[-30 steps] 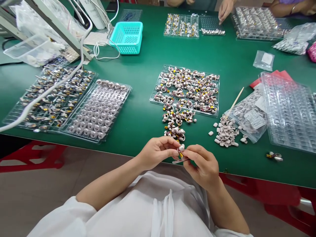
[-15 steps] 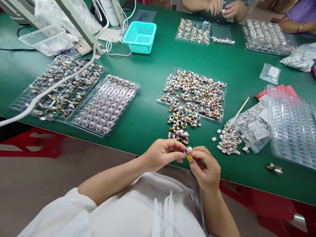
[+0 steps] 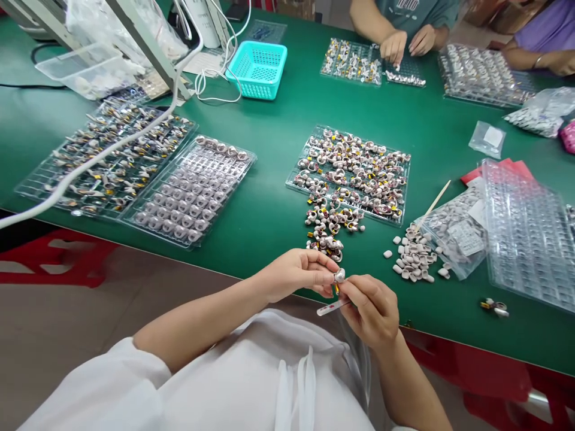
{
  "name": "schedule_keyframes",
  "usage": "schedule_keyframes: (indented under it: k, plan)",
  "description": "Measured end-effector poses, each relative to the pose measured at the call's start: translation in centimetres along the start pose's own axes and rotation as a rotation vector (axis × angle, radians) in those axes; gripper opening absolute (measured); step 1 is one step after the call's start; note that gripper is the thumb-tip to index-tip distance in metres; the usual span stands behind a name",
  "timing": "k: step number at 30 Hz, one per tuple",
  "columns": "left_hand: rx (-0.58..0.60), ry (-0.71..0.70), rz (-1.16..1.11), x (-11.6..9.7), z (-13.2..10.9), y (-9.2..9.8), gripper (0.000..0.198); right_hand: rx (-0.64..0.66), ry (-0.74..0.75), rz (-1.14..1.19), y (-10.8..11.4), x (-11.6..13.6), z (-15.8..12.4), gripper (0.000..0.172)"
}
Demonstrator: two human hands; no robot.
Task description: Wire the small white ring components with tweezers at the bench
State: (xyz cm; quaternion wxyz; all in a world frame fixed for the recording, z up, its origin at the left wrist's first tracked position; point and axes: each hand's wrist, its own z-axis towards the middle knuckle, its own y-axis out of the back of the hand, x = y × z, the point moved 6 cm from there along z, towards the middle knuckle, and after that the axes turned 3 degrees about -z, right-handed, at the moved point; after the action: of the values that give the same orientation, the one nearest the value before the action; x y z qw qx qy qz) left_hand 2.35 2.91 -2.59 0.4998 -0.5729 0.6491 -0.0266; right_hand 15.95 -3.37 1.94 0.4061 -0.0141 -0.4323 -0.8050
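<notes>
Hands (image 3: pixel 294 276) (image 3: pixel 372 310) with small pale part (image 3: pixel 340 275) and slim tool (image 3: pixel 330 308), bag label (image 3: pixel 466 237) illegible.

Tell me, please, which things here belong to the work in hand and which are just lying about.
Seemingly in use:
small part in left hand
flat strip in right hand
loose pile of parts

Probably just lying about:
turquoise basket
white cable
small clear bag

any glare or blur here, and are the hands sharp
Head view: bright glints on the clear tray at right; head view: left hand and right hand show no strong blur; head view: the small part is too small for fine detail.
</notes>
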Motion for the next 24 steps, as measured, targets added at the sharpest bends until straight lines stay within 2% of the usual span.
schedule_keyframes:
  k: [4, 9, 19, 24]
  plan:
    - [0.053, 0.078, 0.009, 0.08, 0.37, 0.02, 0.025, 0.031, 0.020, -0.058, -0.15, -0.11, -0.12, 0.041]
    - [0.029, 0.089, 0.003, -0.45, 0.32, 0.10, 0.021, 0.052, 0.059, -0.047, -0.25, 0.33, 0.07, 0.043]
    - [-0.035, 0.029, 0.057, -0.48, 0.65, -0.18, 0.022, 0.092, 0.076, -0.104, -0.35, 0.02, 0.13, 0.041]
    - [-0.025, 0.010, 0.099, -0.47, 0.90, -0.03, 0.023, 0.099, 0.038, 0.017, 0.26, -0.02, 0.54, 0.048]
